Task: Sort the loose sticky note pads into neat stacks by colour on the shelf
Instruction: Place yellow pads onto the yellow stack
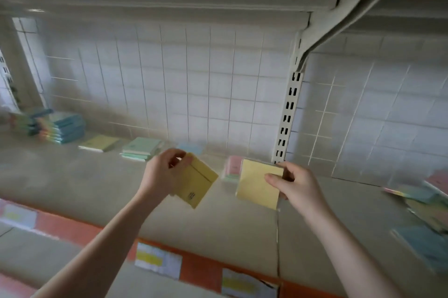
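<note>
Both arms are reaching out over the shelf (72, 181), and each hand is holding a yellow pad up off the surface. The left hand (161, 172) is curling round the top corner of a darker yellow pad (196, 182) — thumb and fingers closed on it, the pad tilting so one corner is pointing down toward the shelf's front edge. The right hand (294, 185) is pinching a paler yellow pad (258, 183) by its right edge, thumb lying across the face and the other fingers tucked behind it. The two pads are hanging near each other but not touching.

Just behind the paler pad, a pink pad (233, 166) is sitting on the shelf, seemingly on top of a small pile, though the blur is making that hard to judge. Further left along the back, a green stack (140, 149) is lying beside a single yellow pad on the shelf (99, 143), and a pale blue pad (190, 147) is lying behind the left hand. At the far left a taller multicoloured pile (61, 127) is resting against the white wire grid (194, 79). More loose pads (426, 215) are lying scattered at the right edge — smeared by motion.
</note>
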The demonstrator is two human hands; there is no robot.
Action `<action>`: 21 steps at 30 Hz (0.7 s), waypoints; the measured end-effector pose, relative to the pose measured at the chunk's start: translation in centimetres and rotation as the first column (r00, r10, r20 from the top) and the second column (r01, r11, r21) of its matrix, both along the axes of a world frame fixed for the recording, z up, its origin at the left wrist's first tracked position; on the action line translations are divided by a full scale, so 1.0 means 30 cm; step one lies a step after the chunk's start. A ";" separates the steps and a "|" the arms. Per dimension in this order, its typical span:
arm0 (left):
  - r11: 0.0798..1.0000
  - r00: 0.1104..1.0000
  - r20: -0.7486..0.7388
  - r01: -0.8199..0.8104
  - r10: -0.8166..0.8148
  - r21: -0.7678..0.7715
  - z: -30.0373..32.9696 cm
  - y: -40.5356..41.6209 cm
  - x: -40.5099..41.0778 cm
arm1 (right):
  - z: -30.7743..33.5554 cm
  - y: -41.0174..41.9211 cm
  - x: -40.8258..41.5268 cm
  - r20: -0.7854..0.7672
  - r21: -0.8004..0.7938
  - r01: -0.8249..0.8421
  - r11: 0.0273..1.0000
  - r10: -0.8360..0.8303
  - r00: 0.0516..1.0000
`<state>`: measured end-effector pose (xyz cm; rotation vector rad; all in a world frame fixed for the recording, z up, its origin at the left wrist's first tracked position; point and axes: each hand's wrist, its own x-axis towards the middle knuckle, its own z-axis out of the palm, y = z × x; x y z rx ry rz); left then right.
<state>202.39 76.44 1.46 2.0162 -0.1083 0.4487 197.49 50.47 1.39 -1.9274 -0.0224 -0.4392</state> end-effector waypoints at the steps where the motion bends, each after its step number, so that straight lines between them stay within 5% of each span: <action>1: 1.000 1.000 -0.013 0.002 -0.002 0.004 0.000 0.027 0.016 | 0.005 0.030 0.008 0.001 -0.001 0.002 1.000 -0.002 1.000; 21: 0.998 0.996 -0.072 -0.052 0.050 -0.035 -0.043 0.473 0.170 | -0.009 0.469 0.217 -0.104 0.166 -0.128 0.978 0.146 0.984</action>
